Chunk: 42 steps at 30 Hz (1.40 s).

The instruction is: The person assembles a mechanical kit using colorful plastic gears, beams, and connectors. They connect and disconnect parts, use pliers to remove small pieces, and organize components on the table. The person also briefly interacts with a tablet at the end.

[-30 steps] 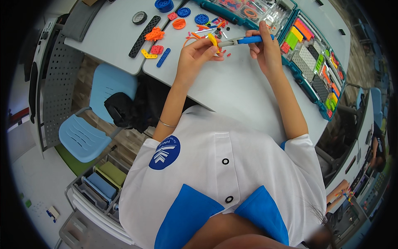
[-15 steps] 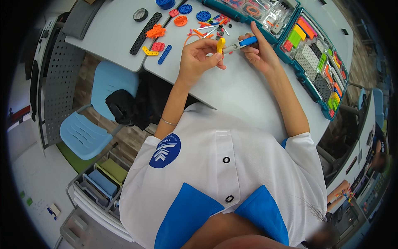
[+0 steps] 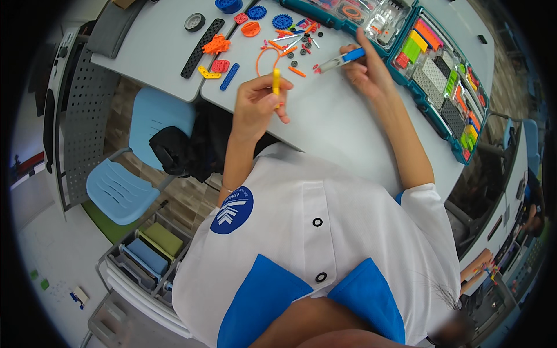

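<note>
My left hand (image 3: 253,105) pinches a small yellow building piece (image 3: 276,82) upright over the table's near edge. Farther right, my right hand (image 3: 369,75) grips a blue-and-grey plier-like tool (image 3: 343,59), its grey tip pointing left. At that tip is a tiny red pin (image 3: 317,68); whether the tool holds it or it lies on the table I cannot tell. The two hands are apart. Loose orange pins (image 3: 296,72), small black rings and grey rods lie beyond them, beside a thin orange loop (image 3: 259,58).
On the left lie a long black perforated beam (image 3: 202,49), an orange part (image 3: 217,44), a blue strip (image 3: 230,76), and blue gears (image 3: 282,21). A teal parts case (image 3: 426,101) stands open at the right. A blue chair (image 3: 156,119) is by the table.
My left hand has drawn back down and left with the yellow piece, away from the tool. My right hand has shifted slightly, still holding the tool.
</note>
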{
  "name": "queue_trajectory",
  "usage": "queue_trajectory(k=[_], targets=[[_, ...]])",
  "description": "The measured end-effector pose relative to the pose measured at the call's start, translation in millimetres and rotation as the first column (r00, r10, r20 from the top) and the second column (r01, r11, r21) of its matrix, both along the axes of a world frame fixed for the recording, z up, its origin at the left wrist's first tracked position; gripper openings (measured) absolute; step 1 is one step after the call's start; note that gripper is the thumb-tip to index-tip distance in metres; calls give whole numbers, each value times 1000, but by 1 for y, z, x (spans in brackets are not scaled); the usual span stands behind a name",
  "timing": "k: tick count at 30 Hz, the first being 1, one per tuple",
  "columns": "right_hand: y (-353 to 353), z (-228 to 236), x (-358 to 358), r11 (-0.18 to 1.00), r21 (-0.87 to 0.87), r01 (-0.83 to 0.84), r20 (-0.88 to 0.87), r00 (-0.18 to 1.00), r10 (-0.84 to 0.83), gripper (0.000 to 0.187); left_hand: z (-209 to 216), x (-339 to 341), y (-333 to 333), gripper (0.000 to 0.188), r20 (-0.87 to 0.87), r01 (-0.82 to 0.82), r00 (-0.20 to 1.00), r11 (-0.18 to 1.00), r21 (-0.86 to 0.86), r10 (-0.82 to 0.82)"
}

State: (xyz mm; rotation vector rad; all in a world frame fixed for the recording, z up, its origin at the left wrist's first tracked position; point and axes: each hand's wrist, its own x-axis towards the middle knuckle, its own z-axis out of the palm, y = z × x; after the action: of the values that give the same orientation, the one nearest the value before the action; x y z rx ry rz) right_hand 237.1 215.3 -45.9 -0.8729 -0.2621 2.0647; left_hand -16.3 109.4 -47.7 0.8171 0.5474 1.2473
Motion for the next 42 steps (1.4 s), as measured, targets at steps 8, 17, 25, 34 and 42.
queue_trajectory(k=[8, 17, 25, 34, 42], targets=[[-16, 5, -9, 955, 292, 48, 268, 955, -130, 49, 17, 13, 12, 8, -172, -125, 981, 973, -194, 92], [-20, 0, -11, 906, 420, 50, 172, 976, -134, 37, 13, 42, 26, 14, -359, -195, 925, 967, -166, 125], [-18, -6, -15, 832, 541, 123, 149, 960, -239, 25, -3, 36, 33, 14, -634, -402, 687, 912, 77, 356], [-19, -7, -13, 824, 553, 125, 116, 967, -225, 21, 13, 32, 29, 19, -366, -369, 884, 915, -165, 290], [-26, 0, -20, 783, 621, 48, 171, 966, -195, 23, 6, 30, 25, 23, -286, -273, 927, 959, -75, 241]])
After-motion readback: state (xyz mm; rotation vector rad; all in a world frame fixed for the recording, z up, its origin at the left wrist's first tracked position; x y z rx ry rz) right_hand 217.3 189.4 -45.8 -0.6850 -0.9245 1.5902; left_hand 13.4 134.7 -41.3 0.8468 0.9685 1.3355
